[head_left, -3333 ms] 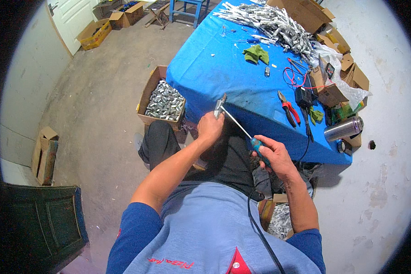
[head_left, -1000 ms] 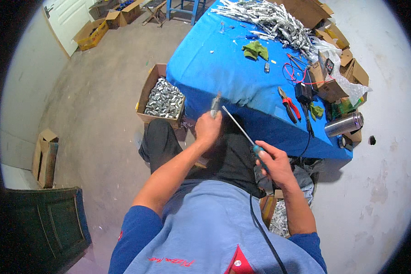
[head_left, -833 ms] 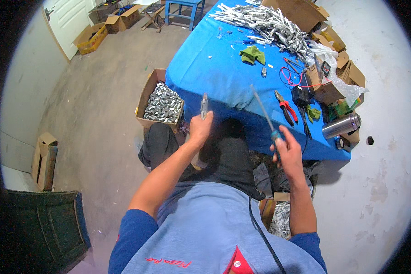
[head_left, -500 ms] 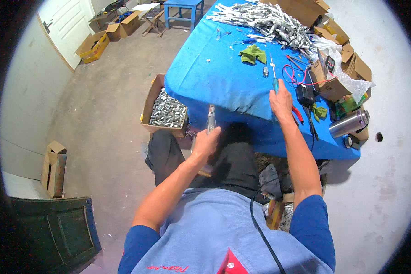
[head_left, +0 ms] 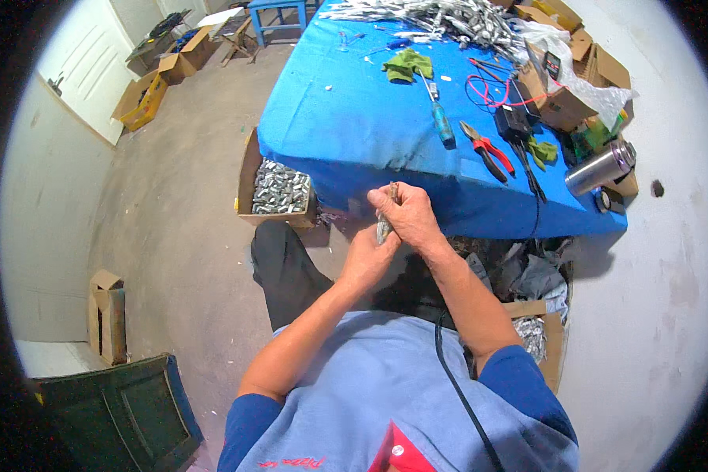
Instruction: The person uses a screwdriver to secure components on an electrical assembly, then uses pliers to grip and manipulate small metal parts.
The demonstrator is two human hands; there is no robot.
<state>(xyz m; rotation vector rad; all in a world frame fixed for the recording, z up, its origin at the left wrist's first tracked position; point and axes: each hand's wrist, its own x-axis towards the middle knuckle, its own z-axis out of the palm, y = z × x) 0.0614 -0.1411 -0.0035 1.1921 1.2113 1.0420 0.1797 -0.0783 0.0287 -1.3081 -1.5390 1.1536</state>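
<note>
In front of the blue-covered table (head_left: 346, 134), above my lap, both hands meet on a slim silver-grey piece (head_left: 383, 230); its exact kind is unclear. My left hand (head_left: 366, 258) is closed around its lower part. Just above, my right hand (head_left: 411, 216) pinches its upper end, with fingers hiding much of it. A screwdriver (head_left: 442, 126) with a teal handle lies on the table, its shaft toward a green cloth (head_left: 407, 66). Red-and-black pliers (head_left: 489, 151) rest to its right.
A heap of silvery strips (head_left: 440, 20) covers the table's far end. Left of the table, a carton (head_left: 245, 177) holds small metal pieces. A steel flask (head_left: 600, 168), black adapter (head_left: 513, 123) and red cable (head_left: 480, 96) occupy the right side. A black cord (head_left: 456, 393) crosses my shirt.
My right hand has put the screwdriver down on the table and come to the silver-grey piece in my left hand. The view has shifted slightly.
</note>
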